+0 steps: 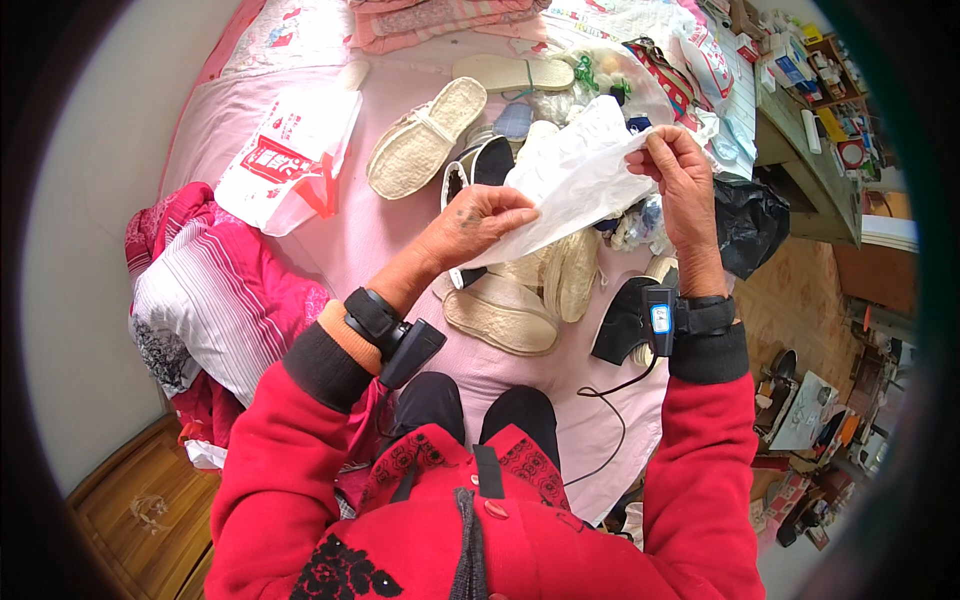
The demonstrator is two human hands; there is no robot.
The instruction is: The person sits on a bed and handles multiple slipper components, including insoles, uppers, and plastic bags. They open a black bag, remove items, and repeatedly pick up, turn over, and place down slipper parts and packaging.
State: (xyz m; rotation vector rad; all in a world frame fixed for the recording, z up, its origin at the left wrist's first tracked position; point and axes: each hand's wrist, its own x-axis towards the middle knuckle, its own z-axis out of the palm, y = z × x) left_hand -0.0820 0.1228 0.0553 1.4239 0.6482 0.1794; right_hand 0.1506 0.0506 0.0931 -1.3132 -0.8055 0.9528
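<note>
A thin, crumpled white sheet (pixel 580 165), plastic or cloth I cannot tell, is stretched between my hands above the bed. My left hand (pixel 482 222) pinches its near left edge. At its right end, my right hand (pixel 678 170) grips a corner between thumb and fingers. Below and around it lie cream, rough-surfaced shoe soles: a pair (pixel 425 140) tied together at the left, one sole (pixel 500 315) nearest me, and another (pixel 572 275) beside it. A black shoe upper (pixel 490 160) shows partly behind my left hand. More black fabric (pixel 625 318) lies near my right wrist.
A white plastic bag with red print (pixel 280 165) lies at the left, above heaped pink and striped clothing (pixel 220 290). Folded pink bedding (pixel 440 22) sits at the back. Right of the pink bed are a black plastic bag (pixel 750 225) and a cluttered desk (pixel 815 170). A cable (pixel 620 420) hangs from my right wrist.
</note>
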